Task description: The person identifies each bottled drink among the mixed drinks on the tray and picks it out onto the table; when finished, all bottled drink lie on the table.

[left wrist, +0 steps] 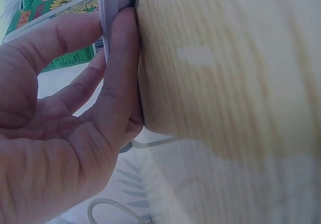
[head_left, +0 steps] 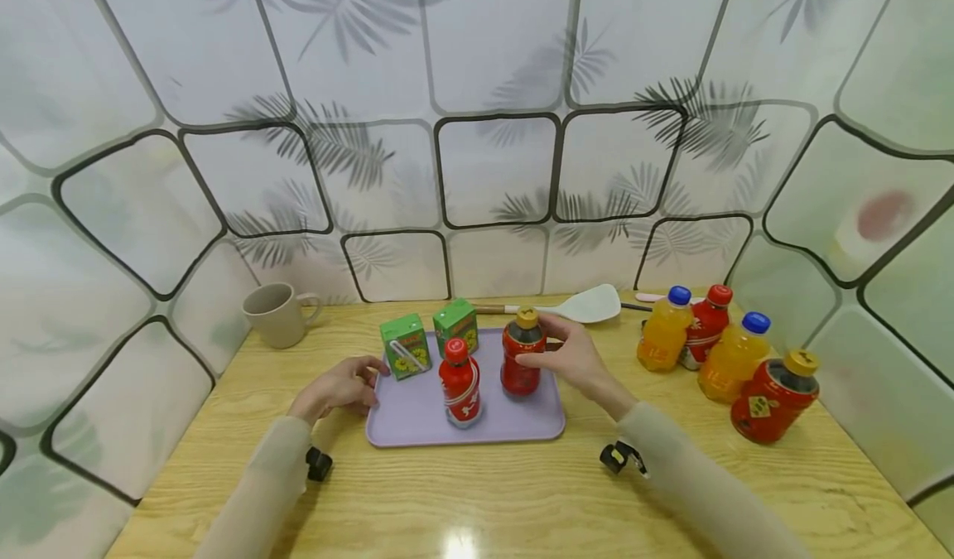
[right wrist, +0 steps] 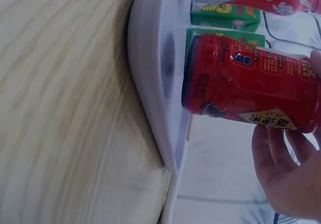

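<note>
My left hand (head_left: 345, 388) pinches the left rim of a lilac tray (head_left: 417, 433), its fingers on either side of the edge in the left wrist view. My right hand (head_left: 572, 352) grips a red-labelled bottle with a yellow cap (head_left: 522, 360) near its top. That bottle is upright over the tray's right part; its base looks slightly above the surface in the right wrist view. A red-capped red bottle (head_left: 460, 385) stands on the tray's middle. Two green drink cartons, the left one (head_left: 406, 346) with a straw on its front and the other (head_left: 455, 327), stand at the tray's back.
A grey mug (head_left: 277, 315) stands at the back left. Behind the tray lies a white spatula (head_left: 592, 304) with a wooden handle. On the right are orange juice bottles (head_left: 665, 330), a red-capped bottle (head_left: 705, 327) and another yellow-capped bottle (head_left: 775, 397). A patterned curtain (head_left: 499, 170) surrounds the table.
</note>
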`<action>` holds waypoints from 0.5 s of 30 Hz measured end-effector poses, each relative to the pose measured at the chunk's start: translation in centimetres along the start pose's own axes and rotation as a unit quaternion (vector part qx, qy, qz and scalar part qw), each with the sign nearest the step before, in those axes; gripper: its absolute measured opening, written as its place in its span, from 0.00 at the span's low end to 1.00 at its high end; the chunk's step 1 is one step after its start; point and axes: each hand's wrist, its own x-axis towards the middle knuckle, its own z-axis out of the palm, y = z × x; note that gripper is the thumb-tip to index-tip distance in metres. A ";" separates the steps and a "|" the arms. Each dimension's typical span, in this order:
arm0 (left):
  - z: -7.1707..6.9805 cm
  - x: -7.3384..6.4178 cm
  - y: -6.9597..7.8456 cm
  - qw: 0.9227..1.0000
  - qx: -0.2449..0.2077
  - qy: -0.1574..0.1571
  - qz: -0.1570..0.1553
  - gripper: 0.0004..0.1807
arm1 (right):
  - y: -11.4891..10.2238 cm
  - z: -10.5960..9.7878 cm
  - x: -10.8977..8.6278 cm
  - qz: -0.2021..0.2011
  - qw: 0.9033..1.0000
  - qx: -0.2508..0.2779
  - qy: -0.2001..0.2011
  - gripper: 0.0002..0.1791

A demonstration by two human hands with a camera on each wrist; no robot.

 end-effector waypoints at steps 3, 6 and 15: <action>-0.1 0.1 0.0 1.000 -0.002 0.000 0.000 0.28 | 0.1 -0.6 -0.3 -0.001 1.000 0.002 0.002 0.40; -0.1 0.1 -0.1 1.000 -0.003 -0.001 0.001 0.29 | 0.3 -1.1 -0.5 0.005 1.000 0.006 0.007 0.41; -0.1 0.1 0.0 1.000 -0.002 -0.001 -0.003 0.29 | 0.4 -3.1 -1.4 0.017 0.999 -0.006 0.032 0.43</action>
